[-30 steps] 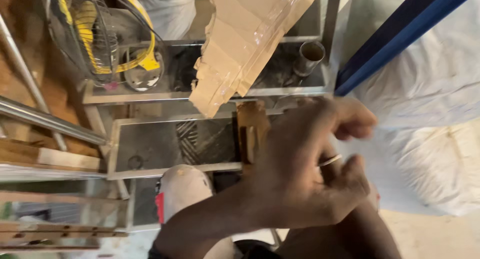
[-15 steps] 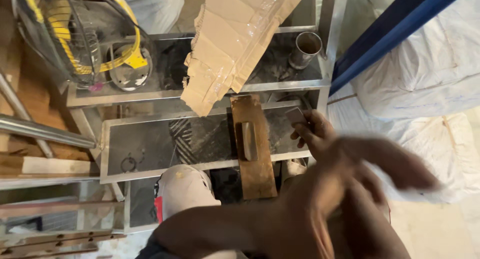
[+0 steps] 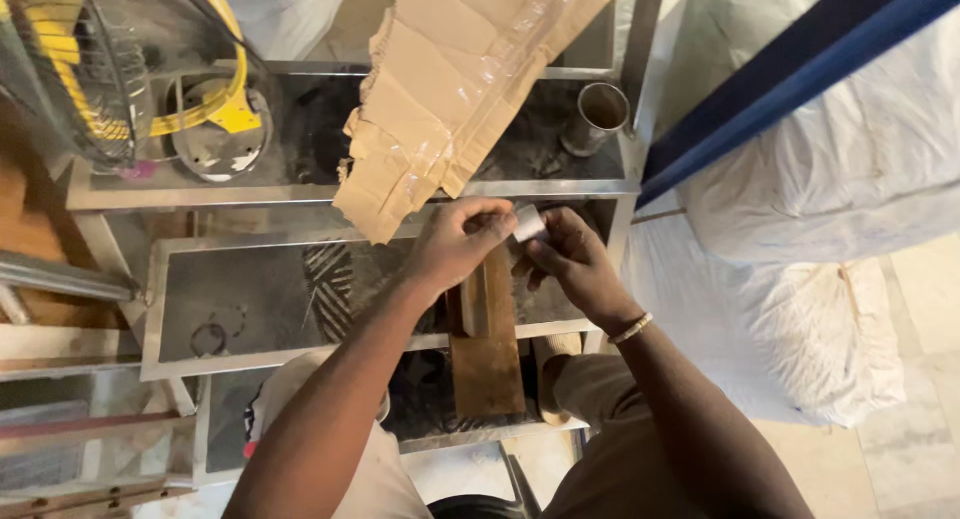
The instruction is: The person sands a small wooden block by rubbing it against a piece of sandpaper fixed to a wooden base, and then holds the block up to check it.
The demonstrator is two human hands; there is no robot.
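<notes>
White sacks [image 3: 850, 229]: bulky cloth-covered bales filling the right side, plain, no label legible; a dark blue beam [image 3: 800, 69] slants across them. Metal ladder steps [image 3: 300, 294]: dark, dusty treads with bright rims, stacked from top to bottom of the view. Torn cardboard sheet [image 3: 450, 89]: tan, ragged-edged, partly covered in clear tape, leaning over the upper step; unprinted on the side that shows. Wire fan guard [image 3: 80, 69] with yellow housing [image 3: 215, 104]: upper left, on the top step. Wooden block [image 3: 487, 349]: brown plank lying across the middle step, running down to the tread below. Metal cup [image 3: 597, 117]: cylindrical, open-topped, standing at the right end of the upper step. Left hand [image 3: 455, 244]: fingers curled, thumb and forefinger pinching one end of the piece. Right hand [image 3: 570, 264]: fingers bent close, gripping the other end; a thin bangle at the wrist. Small pale cylinder [image 3: 528, 222]: whitish, short, held between both hands above the wooden block, touching no surface. Status, as judged: the piece is in hand and being worked by the fingertips; it is not yet set down or fitted anywhere.
</notes>
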